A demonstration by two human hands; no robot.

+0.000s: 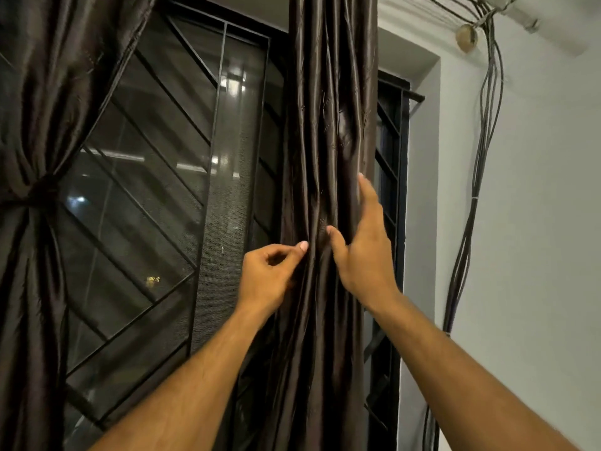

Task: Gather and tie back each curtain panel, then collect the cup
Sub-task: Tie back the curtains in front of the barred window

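Centrally, running from the top edge to the bottom of the frame, hangs the dark brown satin curtain panel (328, 125), bunched into narrow vertical folds and not tied. The left hand (270, 275) sits at the panel's left edge in the middle of the frame; its grip is narrow, thumb and curled fingers closed on a fold of the cloth. The right hand (361, 245) lies on the panel's right side, slightly higher. Its fingers run straight up along the edge of the cloth and mostly pass behind it, while the thumb presses the front, so the panel sits between thumb and fingers; how firmly that grip closes cannot be told. Both bare forearms rise from the lower edge of the frame toward the panel.

At the left side of the frame a second curtain panel (42, 157) of the same fabric is already gathered and cinched at a knot about halfway down. Between the two panels shows the window (162, 157), with a black metal grille of diagonal bars and a mesh screen, lights reflecting in the glass. To the right is a pale wall (546, 222), where a bundle of dark cables (484, 125) drops from the upper right corner.
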